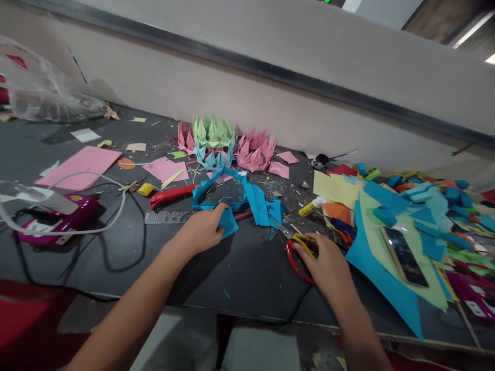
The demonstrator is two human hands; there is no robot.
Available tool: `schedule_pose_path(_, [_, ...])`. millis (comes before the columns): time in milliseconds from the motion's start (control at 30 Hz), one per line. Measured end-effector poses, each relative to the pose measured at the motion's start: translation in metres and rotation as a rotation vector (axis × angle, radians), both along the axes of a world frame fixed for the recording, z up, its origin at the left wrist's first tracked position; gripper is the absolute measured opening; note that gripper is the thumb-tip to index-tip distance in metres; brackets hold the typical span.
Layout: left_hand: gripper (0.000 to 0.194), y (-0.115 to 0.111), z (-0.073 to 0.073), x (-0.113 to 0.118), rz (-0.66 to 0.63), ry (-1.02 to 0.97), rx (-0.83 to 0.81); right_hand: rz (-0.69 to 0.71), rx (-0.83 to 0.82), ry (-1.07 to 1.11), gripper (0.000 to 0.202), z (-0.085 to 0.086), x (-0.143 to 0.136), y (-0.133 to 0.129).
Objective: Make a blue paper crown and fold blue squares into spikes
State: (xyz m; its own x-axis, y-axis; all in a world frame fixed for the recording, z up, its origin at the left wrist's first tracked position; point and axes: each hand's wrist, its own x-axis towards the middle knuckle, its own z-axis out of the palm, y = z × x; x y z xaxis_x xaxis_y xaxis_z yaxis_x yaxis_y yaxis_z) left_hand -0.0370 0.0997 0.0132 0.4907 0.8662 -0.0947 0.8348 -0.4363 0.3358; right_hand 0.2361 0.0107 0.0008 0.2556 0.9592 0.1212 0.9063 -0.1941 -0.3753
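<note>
Between the thumb and fingers of my left hand [204, 228] is a small blue paper piece [229, 222]. My right hand [325, 260] is closed around the yellow handle of the scissors [297, 242]; their red handle hangs free and the blades point up and left, near the blue paper scraps. Beyond my left hand lies a ring of folded blue paper [220, 178], joined to or touching a wider blue strip [258, 205]. A red-handled tool [170, 197] and a clear ruler [164, 217] lie left of my left hand.
Pink, green and blue folded crowns [214, 134] stand near the wall. A glue stick [312, 206] and a phone [404, 256] on coloured paper lie to the right, by a heap of blue scraps [429, 206]. At left are a purple glue gun [83, 214], a white cable and pink sheets [83, 166].
</note>
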Motion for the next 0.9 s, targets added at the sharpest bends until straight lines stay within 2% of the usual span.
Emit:
schedule_pose_path(133, [0.049,0.003,-0.003,0.001,-0.041,0.031,0.074,0.023,0.001,0.030,0.084,0.011,-0.037,0.046])
schedule_pose_path(233, [0.047,0.003,-0.002,0.001,-0.060,0.016,0.072,0.046,-0.093,-0.005,0.098,0.000,-0.060,0.086])
schedule_pose_path(300, [0.047,0.003,-0.002,0.001,-0.060,0.000,0.064,0.057,-0.084,-0.040,0.091,-0.011,-0.066,0.101])
schedule_pose_path(400, [0.048,0.002,-0.003,0.001,-0.055,-0.012,0.046,0.151,-0.014,-0.012,0.063,-0.025,-0.061,0.109])
schedule_pose_path(467, [0.048,0.002,-0.005,0.001,-0.059,-0.022,0.034,0.181,0.014,0.018,0.048,-0.029,-0.054,0.109])
schedule_pose_path(567, [0.048,0.003,-0.008,0.000,-0.068,-0.051,0.028,0.182,0.041,0.064,0.038,-0.031,-0.044,0.109])
schedule_pose_path(733, [0.050,0.003,-0.009,0.000,-0.075,-0.121,-0.006,0.174,0.146,0.188,0.034,-0.022,-0.038,0.109])
schedule_pose_path(900, [0.046,0.003,-0.010,0.001,-0.098,-0.219,-0.050,0.113,0.360,0.276,0.031,0.004,-0.032,0.099])
